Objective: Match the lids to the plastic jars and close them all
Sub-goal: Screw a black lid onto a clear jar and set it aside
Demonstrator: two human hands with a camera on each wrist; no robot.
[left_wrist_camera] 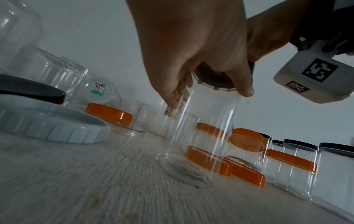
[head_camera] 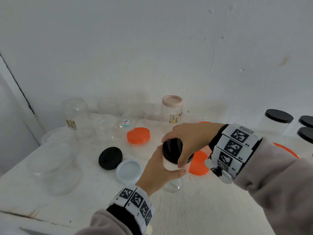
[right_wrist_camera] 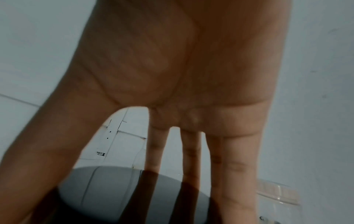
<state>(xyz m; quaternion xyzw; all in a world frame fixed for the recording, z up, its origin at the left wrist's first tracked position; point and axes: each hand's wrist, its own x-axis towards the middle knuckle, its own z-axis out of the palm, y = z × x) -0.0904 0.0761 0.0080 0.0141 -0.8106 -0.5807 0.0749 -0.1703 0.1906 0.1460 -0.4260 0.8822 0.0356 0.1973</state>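
Clear jar [head_camera: 171, 167]: being stood upright on the white table [head_camera: 203, 209], slightly below the centre of the head view; through its clear wall, in the left wrist view, orange lids are being seen.
Left hand [head_camera: 158, 172]: being wrapped round the upper wall of the clear jar from 7 o'clock, the thumb [head_camera: 177, 172] being laid across the near side and the fingers being curled behind.
Black lid [head_camera: 172, 149]: being seated on the mouth of the clear jar; how far it is screwed down cannot be told.
Right hand [head_camera: 189, 138]: being brought onto the black lid from 2 o'clock, its fingertips [head_camera: 182, 162] being curled over the rim so that the lid is being gripped.
Loose black lid [head_camera: 110, 158]: being left flat on the table at 9 o'clock of the held jar, touching the white lid [head_camera: 129, 171] just below it.
Orange lid [head_camera: 138, 135]: being left at 11 o'clock of the held jar; another orange lid [head_camera: 198, 165] is lying just beside it at 3 o'clock.
Pink-lidded jar [head_camera: 171, 109]: being kept closed at 12 o'clock, against the wall.
Black-lidded jars [head_camera: 277, 119]: being kept closed at 2 o'clock, at the right edge.
Open clear jars [head_camera: 77, 114]: being grouped at 10 o'clock, without lids.
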